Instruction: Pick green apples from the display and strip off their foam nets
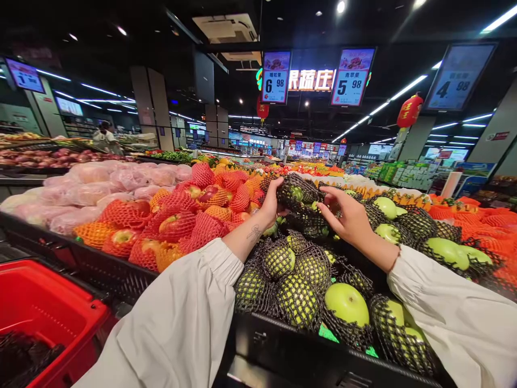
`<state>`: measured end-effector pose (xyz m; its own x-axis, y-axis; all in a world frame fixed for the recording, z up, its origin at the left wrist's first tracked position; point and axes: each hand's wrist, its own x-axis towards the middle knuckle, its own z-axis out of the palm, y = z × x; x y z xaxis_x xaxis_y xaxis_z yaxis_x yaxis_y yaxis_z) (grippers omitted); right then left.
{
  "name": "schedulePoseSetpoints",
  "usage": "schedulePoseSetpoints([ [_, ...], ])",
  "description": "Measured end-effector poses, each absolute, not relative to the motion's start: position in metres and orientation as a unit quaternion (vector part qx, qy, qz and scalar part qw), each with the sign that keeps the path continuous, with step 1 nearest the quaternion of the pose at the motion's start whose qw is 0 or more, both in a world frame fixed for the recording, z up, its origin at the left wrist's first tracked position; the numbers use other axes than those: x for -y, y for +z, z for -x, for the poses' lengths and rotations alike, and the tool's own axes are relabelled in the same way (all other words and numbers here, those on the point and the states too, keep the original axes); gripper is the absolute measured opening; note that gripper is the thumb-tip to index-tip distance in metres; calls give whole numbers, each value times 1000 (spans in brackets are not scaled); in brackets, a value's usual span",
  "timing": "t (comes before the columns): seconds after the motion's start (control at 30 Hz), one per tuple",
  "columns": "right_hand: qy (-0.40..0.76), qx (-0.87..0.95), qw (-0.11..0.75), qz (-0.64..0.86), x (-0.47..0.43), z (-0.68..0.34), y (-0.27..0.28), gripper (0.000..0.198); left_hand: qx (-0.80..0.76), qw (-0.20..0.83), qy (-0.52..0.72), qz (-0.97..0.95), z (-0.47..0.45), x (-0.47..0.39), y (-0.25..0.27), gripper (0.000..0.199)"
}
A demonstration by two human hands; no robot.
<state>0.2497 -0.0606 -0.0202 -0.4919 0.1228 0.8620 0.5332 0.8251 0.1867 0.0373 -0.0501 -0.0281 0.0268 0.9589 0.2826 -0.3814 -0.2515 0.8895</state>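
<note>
Your left hand (271, 206) is closed on the left side of a round green apple in black foam netting (298, 193), fingers partly hidden. Your right hand (349, 216), thumb and fingers parted, sits just right of it; you can't tell whether they touch. The apple lies between both, nearer the left, no long axis evident, above more black-netted green apples (299, 299) in a black plastic bin (274, 342).
</note>
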Motion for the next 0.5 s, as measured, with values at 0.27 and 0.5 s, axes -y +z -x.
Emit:
schedulePoseSetpoints([
  [0.27, -42, 799, 506, 322, 50, -252, -14, 30, -270, 555, 570, -542, -36, 58, -35, 55],
  [0.5, 81, 774, 543, 315, 40, -254, -12, 24, -290, 560, 487, -605, -34, 53, -44, 47],
])
